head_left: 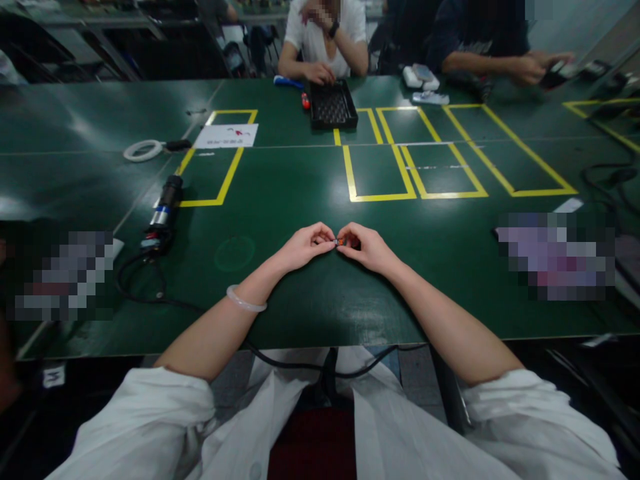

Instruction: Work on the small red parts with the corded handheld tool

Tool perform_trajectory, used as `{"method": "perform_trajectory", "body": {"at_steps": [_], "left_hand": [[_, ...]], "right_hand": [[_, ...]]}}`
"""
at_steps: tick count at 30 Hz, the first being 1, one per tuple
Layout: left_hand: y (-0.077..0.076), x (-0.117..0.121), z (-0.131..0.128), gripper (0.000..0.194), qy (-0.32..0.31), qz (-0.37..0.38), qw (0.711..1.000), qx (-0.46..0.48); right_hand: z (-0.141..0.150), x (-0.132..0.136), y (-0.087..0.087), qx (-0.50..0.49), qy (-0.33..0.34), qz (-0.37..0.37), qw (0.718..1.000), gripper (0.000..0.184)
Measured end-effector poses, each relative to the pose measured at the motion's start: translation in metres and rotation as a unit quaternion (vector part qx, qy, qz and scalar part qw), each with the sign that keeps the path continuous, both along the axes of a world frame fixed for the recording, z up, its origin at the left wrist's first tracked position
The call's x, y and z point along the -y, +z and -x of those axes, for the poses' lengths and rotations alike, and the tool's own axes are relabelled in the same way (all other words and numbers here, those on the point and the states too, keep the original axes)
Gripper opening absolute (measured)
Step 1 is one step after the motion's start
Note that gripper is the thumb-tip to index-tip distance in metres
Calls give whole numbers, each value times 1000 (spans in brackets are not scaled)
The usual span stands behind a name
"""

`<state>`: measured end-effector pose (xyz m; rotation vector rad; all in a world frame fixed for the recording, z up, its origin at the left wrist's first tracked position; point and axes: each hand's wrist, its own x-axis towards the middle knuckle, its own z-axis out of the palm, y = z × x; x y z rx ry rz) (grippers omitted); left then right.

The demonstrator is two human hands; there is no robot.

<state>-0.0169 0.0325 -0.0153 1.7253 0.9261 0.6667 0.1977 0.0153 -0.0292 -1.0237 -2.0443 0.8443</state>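
Note:
My left hand (pixel 311 244) and my right hand (pixel 366 247) meet fingertip to fingertip above the green table (pixel 320 300). Between them is a small part with orange and dark colouring (pixel 342 241), too small to name. The right fingers curl around most of it, and the left thumb and forefinger pinch its left end. A pale bangle circles my left wrist. How the part is shaped inside the right hand is hidden.
A black tray (pixel 334 121) lies across the table by a seated person. An electric screwdriver (pixel 164 210) with a cable is at left, near a white cable coil (pixel 143 151) and a paper sheet (pixel 227 135). Yellow tape marks rectangles; pixelated items lie at both sides.

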Motion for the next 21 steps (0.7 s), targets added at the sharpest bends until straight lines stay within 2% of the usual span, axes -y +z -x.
{"method": "perform_trajectory", "body": {"at_steps": [8,14,21], "left_hand": [[-1,0,0,37,2,12,1000,-8],[3,2,-1,35,7,-6,1000,-20],[-5,-4,3,35,88,-13,996,3]], "right_hand": [[-1,-2,-3,8,-2,-8,1000,13],[-1,-1,-2,11,-4,-5,1000,12],[-1,-2,-1,17,-10,4,1000,13]]}}
